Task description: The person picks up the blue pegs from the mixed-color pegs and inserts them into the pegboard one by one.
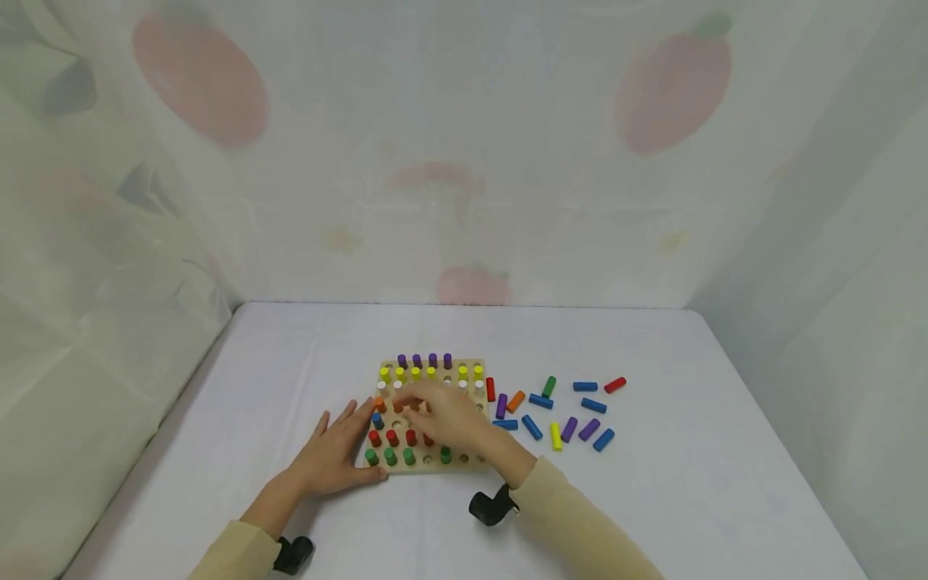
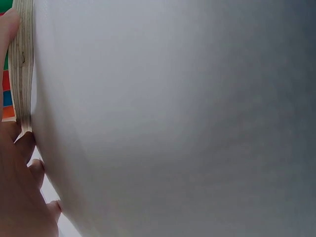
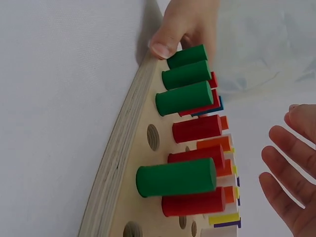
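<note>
A wooden peg board (image 1: 435,468) carries rows of upright pegs: purple at the far edge, then yellow, white, orange, blue, red and green nearest. My left hand (image 1: 329,455) rests against its left side, fingers stretched along the edge and thumb at the near left corner. Over the middle of the board hovers my right hand (image 1: 453,415), its fingertips close to an orange peg (image 1: 397,406) and hiding part of the rows. In the right wrist view its fingers are spread with nothing between them. A green peg (image 3: 177,177) stands near a bare hole (image 3: 153,137) in the front row.
Loose pegs lie scattered to the right of the board, among them a yellow peg (image 1: 556,437), a green peg (image 1: 549,387), a red peg (image 1: 615,385) and several blue and purple ones. White cloth covers the table (image 1: 689,483); curtains hang behind and at both sides.
</note>
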Tool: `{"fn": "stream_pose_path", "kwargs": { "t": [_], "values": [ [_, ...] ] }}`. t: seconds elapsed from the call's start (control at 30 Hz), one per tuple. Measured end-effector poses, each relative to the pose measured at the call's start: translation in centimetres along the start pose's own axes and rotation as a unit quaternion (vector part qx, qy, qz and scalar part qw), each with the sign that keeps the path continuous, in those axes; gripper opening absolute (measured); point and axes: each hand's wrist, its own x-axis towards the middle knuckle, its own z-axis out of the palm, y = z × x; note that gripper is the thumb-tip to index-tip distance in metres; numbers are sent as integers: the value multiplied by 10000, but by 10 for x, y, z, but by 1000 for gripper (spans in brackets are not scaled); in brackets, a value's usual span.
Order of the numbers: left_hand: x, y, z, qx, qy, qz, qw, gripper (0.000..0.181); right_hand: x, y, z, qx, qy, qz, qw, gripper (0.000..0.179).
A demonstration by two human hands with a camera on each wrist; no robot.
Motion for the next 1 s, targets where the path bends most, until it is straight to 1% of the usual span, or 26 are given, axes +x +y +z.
{"fn": "stream_pose_path", "kwargs": {
  "t": [0.17, 0.3, 0.4, 0.63, 0.73, 0.87, 1.0],
  "values": [
    [0, 0, 0, 16, 26, 31, 10000, 111, -10, 6, -8, 1, 236, 10, 9997, 25],
    [0, 0, 0, 14, 15, 0, 10000, 112, -17, 12, -14, 223, 326, 7, 9992, 26],
    [0, 0, 0, -1, 14, -19, 10000, 112, -22, 17, -20, 269, 381, -91, 9989, 28],
    [0, 0, 0, -40, 30, 5, 10000, 112, -34, 33, -31, 81, 656, -204, 9976, 30],
    [0, 0, 0, -34, 32, 3, 10000, 112, -41, 40, -34, 104, 778, -141, 9968, 30],
    [0, 0, 1, -39, 23, -40, 10000, 112, -50, 51, -35, 265, 832, 19, 9962, 30],
    [-1, 1, 1, -48, 29, -64, 10000, 113, -61, 64, -35, 177, 845, 139, 9962, 32]
  ]
}}
